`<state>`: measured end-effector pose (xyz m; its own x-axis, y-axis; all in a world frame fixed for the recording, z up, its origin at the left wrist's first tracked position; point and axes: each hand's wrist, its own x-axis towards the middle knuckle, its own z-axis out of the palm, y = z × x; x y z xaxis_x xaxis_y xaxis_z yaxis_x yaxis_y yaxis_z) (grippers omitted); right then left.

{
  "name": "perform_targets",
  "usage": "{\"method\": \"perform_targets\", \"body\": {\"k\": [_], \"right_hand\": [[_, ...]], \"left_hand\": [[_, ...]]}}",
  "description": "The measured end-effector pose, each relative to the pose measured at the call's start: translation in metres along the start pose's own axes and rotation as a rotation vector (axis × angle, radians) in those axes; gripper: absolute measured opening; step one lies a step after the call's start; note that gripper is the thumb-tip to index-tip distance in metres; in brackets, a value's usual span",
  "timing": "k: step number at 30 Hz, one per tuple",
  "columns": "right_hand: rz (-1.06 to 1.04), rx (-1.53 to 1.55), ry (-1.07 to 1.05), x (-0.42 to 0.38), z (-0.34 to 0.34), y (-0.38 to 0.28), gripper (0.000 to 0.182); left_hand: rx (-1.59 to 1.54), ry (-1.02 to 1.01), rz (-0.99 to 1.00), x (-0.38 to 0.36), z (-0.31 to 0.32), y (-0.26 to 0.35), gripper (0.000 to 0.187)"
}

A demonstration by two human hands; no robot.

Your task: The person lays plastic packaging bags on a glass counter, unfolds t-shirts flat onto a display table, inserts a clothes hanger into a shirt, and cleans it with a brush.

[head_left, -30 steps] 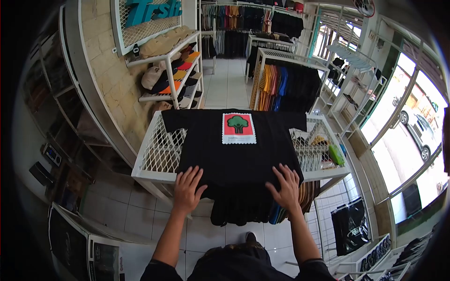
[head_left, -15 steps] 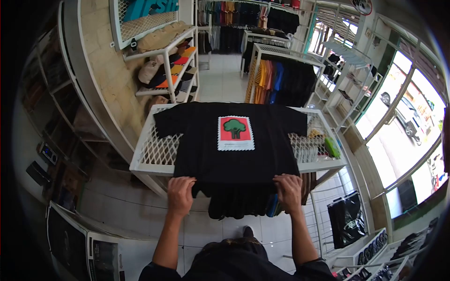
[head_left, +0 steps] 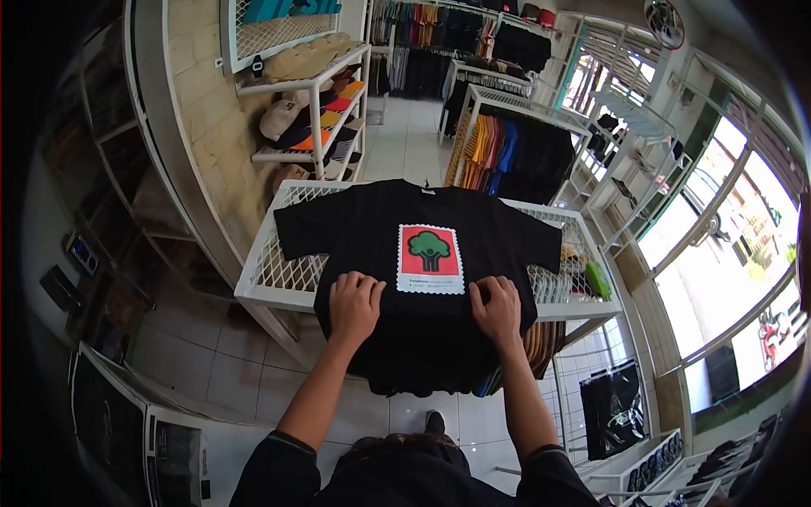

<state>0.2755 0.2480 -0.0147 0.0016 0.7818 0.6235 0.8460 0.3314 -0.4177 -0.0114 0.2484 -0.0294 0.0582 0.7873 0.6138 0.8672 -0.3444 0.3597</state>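
A black T-shirt (head_left: 372, 228) lies front up, its sleeves spread, across a white mesh-topped table. Its chest print (head_left: 430, 258) shows a green tree on red inside a white stamp-like border. My left hand (head_left: 355, 306) is on the shirt left of the print, fingers curled down into the cloth. Just right and below the print, my right hand (head_left: 496, 309) has bent fingers on the fabric, thumb to the side. The fingertips are partly hidden. The lower part of the shirt hangs over the table's near edge, and the collar with its label shows at the far end.
The white table (head_left: 270, 291) has a mesh top, with a bright green item (head_left: 598, 279) at its right. Caps (head_left: 283, 118) fill a shelf at the left. A rack of coloured shirts (head_left: 490, 152) stands beyond. Black packaged items (head_left: 612, 410) hang at the lower right.
Both hands have moved from the shirt's hem up to either side of the print. The shirt has slid toward me, and its collar label has come into view.
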Motion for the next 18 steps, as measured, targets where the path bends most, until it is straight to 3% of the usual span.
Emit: {"method": "perform_targets", "body": {"k": [3,10,14,18], "right_hand": [[0.127,-0.139,-0.011,0.005,0.02,0.009,0.033],[0.148,-0.27,-0.059,0.007,0.005,0.0,0.05],[0.277,-0.339,-0.208,0.017,0.005,0.011,0.08],[0.342,-0.384,-0.283,0.025,-0.005,0.006,0.104]], "left_hand": [[0.039,-0.034,-0.083,0.005,0.004,0.005,0.026],[0.107,-0.08,0.04,0.001,0.014,-0.012,0.046],[0.097,-0.282,-0.009,0.011,0.017,-0.022,0.058],[0.104,-0.316,-0.023,0.012,0.008,-0.018,0.064]]}}
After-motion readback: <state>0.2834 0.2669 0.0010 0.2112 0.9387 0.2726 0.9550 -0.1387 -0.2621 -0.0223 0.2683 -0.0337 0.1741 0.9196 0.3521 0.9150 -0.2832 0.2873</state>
